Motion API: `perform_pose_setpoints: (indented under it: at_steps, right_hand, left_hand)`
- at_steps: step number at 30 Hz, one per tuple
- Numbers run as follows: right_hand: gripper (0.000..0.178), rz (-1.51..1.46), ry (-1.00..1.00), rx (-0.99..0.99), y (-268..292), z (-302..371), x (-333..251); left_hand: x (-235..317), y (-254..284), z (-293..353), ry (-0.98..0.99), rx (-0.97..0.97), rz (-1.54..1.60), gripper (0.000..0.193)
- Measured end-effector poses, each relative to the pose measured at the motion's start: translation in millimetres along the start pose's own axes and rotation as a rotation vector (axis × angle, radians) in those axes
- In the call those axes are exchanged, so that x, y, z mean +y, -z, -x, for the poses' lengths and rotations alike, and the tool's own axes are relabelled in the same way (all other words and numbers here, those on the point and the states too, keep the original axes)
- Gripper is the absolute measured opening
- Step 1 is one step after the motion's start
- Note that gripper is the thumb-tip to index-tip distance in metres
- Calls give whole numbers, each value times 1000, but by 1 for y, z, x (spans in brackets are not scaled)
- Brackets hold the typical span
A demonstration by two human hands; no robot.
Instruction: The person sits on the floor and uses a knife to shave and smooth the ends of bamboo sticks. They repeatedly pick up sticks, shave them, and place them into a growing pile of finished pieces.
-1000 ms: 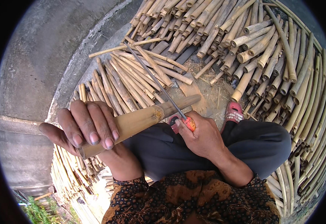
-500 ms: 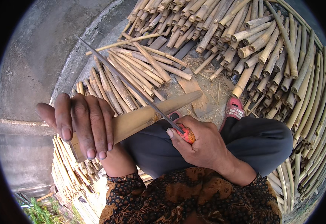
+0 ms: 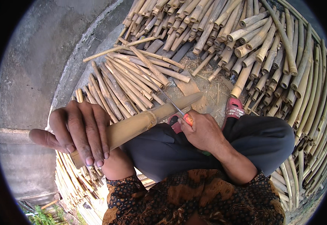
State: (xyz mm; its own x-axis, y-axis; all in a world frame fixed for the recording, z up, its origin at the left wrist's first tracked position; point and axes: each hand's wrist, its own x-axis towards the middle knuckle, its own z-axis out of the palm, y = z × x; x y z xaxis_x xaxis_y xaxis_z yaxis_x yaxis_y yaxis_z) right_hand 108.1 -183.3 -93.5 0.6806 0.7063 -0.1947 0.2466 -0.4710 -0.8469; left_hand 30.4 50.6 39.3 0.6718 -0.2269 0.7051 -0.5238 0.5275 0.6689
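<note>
Bamboo (image 3: 131, 129) slants above dark trousers (image 3: 159, 153) in the head view, its lower-left end held by the left hand (image 3: 81, 129), fingers draped over, thumb outstretched; the right hand (image 3: 206, 131) grips a knife's (image 3: 174, 104) red-orange handle (image 3: 188, 119), the thin blade crossing the bamboo's farther part.

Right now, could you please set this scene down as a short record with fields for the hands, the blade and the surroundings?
Left hand: fingers over the lower-left end of a bamboo piece, thumb stretched out
Right hand: closed around the red-orange handle of a long thin blade
Blade position: crossing the bamboo piece in view; contact cannot be told
Surroundings: thinner bamboo poles ahead to the left, stacked bamboo poles ahead and right
Footwear: red shoes
</note>
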Motion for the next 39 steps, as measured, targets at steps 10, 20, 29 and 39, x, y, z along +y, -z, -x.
perform_pose_setpoints:
  at_steps: [10,20,29,39]
  right_hand:
    - [34,-107,-164,105,-53,-28,81]
    - [46,-112,-673,7,-116,-42,197]
    - [46,-16,-624,24,-123,-51,200]
    - [48,3,-647,-12,-115,-56,191]
  left_hand:
    - [-1,68,8,-157,380,-674,110]
    - [-131,126,124,819,590,-877,88]
    - [-80,168,244,301,1496,-686,55]
    - [155,25,526,484,2442,-1186,60]
